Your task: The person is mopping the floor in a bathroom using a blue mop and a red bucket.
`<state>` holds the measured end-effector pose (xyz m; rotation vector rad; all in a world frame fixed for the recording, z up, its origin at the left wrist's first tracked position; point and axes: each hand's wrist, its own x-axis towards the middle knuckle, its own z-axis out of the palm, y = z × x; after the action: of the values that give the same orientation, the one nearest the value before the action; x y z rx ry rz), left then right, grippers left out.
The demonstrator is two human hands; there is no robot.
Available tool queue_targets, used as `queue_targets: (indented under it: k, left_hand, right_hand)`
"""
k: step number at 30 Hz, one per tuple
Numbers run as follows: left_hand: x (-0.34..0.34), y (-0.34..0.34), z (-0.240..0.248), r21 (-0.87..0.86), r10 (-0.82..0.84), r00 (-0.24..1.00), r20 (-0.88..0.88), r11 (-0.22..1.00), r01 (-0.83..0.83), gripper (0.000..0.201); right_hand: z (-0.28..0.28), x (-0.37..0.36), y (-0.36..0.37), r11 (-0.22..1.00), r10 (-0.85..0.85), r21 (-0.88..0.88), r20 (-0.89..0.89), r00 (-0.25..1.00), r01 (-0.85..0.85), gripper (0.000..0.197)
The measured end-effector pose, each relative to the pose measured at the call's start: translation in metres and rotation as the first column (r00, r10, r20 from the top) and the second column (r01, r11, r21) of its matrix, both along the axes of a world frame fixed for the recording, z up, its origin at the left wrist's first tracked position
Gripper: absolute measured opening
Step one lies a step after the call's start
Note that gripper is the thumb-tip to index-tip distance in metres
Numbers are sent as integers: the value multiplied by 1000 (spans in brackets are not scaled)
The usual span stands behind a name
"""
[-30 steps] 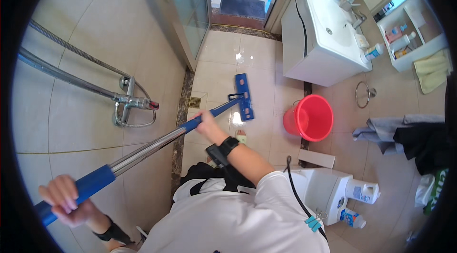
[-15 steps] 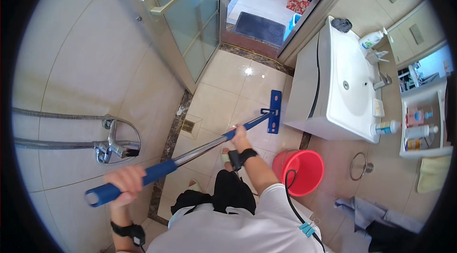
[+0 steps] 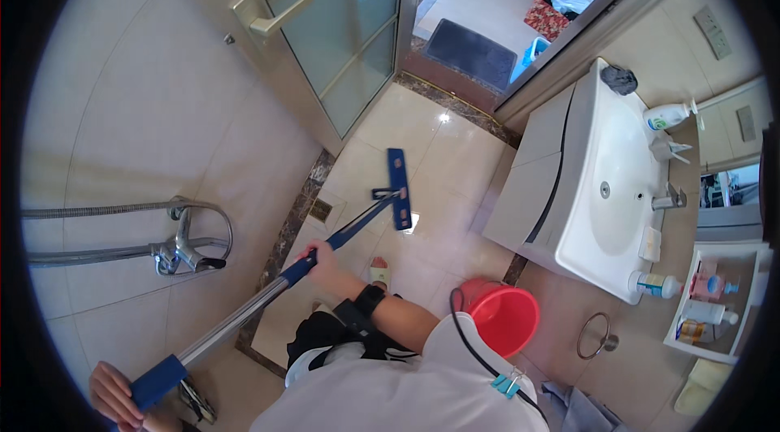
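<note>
A flat mop [image 3: 229, 325] with a silver pole and blue grips slants across the floor from the lower left. My left hand [image 3: 116, 396] is closed round the blue grip at its upper end, near the picture's lower-left rim. Lower on the pole, my right hand [image 3: 320, 266] wraps round another blue section. The mop's narrow blue head [image 3: 398, 188] lies flat on the beige tiles, to the right of the small square floor drain [image 3: 322, 210]. A black band circles my right wrist.
To the right stand a white washbasin [image 3: 621, 188] on a cabinet and a red bucket [image 3: 505, 320]. A glass door [image 3: 341, 34] stands open at the far left, a dark mat [image 3: 471, 54] beyond the doorway. A shower mixer [image 3: 187, 249] is on the left wall.
The mop head has moved left, away from the cabinet. My left hand has gone down and left with the grip, and my right hand has shifted left. The whole view has shifted slightly.
</note>
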<state>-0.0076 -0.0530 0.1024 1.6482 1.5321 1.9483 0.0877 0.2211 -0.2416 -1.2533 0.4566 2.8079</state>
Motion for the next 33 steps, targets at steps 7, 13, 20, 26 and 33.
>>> queue_targets:
  k: [7, 13, 20, 26, 33]
  left_hand:
    - [12, 141, -107, -36, 83, 868, 489, 997, -75, 19]
    - [31, 212, -197, -150, -237, 836, 495, 924, 351, 20]
    - [31, 107, -181, -256, 105, 760, 642, 963, 83, 16]
    - [48, -44, -109, -335, 351, 813, 465, 920, -205, 21]
    - [72, -131, -24, -104, 472, 831, 295, 880, -463, 18]
  right_hand:
    - [-89, 66, 132, 839, -341, 510, 226, 912, 188, 13]
    - [-144, 109, 243, 886, -372, 452, 557, 742, 106, 15]
    - [-190, 65, 161, 694, -170, 652, 560, 811, -305, 9]
    - [-151, -10, -20, 473, 135, 674, 581, 803, -567, 15]
    - [-27, -47, -173, 853, 198, 372, 421, 885, -367, 11]
